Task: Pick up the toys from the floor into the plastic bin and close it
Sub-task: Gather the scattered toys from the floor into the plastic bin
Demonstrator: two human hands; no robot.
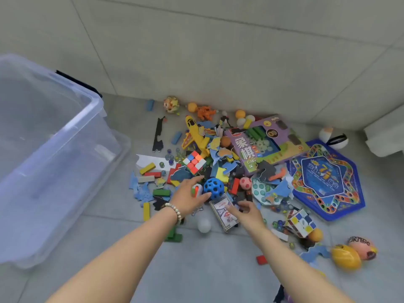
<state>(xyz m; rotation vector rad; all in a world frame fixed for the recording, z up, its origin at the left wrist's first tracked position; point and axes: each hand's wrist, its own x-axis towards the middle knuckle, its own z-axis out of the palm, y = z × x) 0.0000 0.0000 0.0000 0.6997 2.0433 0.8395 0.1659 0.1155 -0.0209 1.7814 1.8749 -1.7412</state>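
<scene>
A heap of toys covers the grey floor by the wall. My left hand [189,196], with a bead bracelet on the wrist, reaches over a small white and red toy [196,190] and touches the blue holed ball [213,187]. Its fingers are spread. My right hand [248,212] lies on a card box [223,212], thumb on top. A clear plastic bin [54,149] stands open at the left, with nothing visible inside.
Around the hands lie a colour cube [194,162], a yellow toy plane [195,134], a purple game box [263,142], a blue star board [325,179], a second cube [301,223], wooden blocks, marbles, foam puzzle pieces and balls. The wall rises behind the heap.
</scene>
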